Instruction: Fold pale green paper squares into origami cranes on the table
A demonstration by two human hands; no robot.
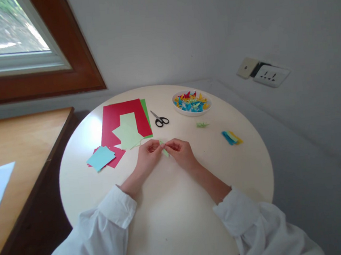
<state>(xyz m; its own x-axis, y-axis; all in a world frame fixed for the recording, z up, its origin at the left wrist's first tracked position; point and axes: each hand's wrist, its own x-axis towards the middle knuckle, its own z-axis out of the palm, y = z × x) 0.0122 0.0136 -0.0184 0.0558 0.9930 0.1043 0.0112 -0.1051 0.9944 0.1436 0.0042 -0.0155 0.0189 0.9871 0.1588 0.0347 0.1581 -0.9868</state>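
Observation:
Between my two hands is a small piece of light green folded paper point(165, 153), pinched at the fingertips over the middle of the round white table point(180, 223). My left hand point(149, 153) is closed on it from the left. From the right, my right hand point(180, 150) pinches it too, and the fingertips of both hands meet. Fingers cover much of the paper, so its full shape is hidden. Just beyond my left hand lie light green paper sheets point(128, 130) on a red sheet point(111, 117). Black-handled scissors point(159, 120) rest beyond the hands.
A white dish point(184, 112) at the back right holds colourful folded paper pieces. Nearer are a small green paper bunch point(202, 125) and blue and yellow folded strips point(231, 137). Light blue paper squares point(101, 158) lie left. A wooden desk point(22, 135) stands beyond the table's left edge.

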